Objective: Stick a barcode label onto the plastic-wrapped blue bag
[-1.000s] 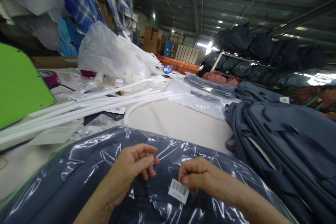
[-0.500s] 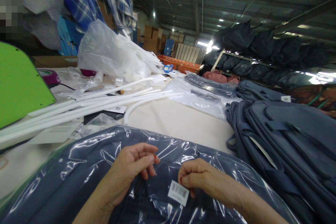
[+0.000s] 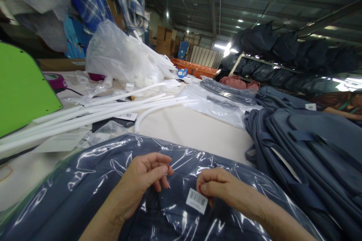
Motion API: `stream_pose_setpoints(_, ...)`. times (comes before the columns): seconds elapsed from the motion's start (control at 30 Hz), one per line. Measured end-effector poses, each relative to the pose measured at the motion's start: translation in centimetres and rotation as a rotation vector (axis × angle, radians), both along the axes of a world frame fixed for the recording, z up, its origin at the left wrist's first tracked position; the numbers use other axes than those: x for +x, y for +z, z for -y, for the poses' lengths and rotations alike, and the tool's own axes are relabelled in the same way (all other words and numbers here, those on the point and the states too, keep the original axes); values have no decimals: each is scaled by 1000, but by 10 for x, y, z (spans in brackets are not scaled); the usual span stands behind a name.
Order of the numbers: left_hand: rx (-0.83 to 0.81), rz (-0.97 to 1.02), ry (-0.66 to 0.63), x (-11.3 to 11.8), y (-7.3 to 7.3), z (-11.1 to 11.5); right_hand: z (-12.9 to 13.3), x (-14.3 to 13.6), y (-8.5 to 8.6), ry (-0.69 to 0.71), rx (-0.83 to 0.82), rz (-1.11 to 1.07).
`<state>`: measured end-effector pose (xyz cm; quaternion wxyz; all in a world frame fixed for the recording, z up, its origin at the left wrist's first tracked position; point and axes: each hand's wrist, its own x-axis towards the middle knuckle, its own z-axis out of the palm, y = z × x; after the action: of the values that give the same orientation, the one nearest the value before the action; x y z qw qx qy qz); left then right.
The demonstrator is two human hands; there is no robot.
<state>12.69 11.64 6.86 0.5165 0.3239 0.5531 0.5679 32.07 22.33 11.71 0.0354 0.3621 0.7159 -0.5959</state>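
Observation:
A dark blue-grey item sealed in a shiny clear plastic bag (image 3: 93, 169) spreads across the table in front of me. Over its middle my left hand (image 3: 148, 173) hovers or rests, fingers loosely bent and a little apart, with nothing visible in them. To its right, my right hand (image 3: 219, 186) pinches the corner of a white barcode label (image 3: 197, 200) between thumb and curled fingers. The label lies just above or against the plastic; which of these I cannot tell.
Dark backpacks (image 3: 319, 143) are piled on the right. White tubes (image 3: 93, 115) run across the left, beside a green panel (image 3: 25, 86). Behind stand a cloudy plastic bag (image 3: 113, 52) and an orange crate (image 3: 195, 68). Flat plastic bags (image 3: 215, 101) lie on the pale tabletop (image 3: 181, 128).
My right hand and the barcode label have shifted slightly right and away from me. My left hand has barely moved. The view has shifted a little.

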Motion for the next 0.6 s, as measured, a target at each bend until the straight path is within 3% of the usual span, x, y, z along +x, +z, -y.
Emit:
stream_pose_setpoints(0.17, -9, 4, 1, 0, 1, -1, -13, 10, 4, -74, 36, -48)
stream_pose_setpoints(0.6, -7, -4, -8, -1, -2, -1, -8, 7, -5, -54, -12, -57)
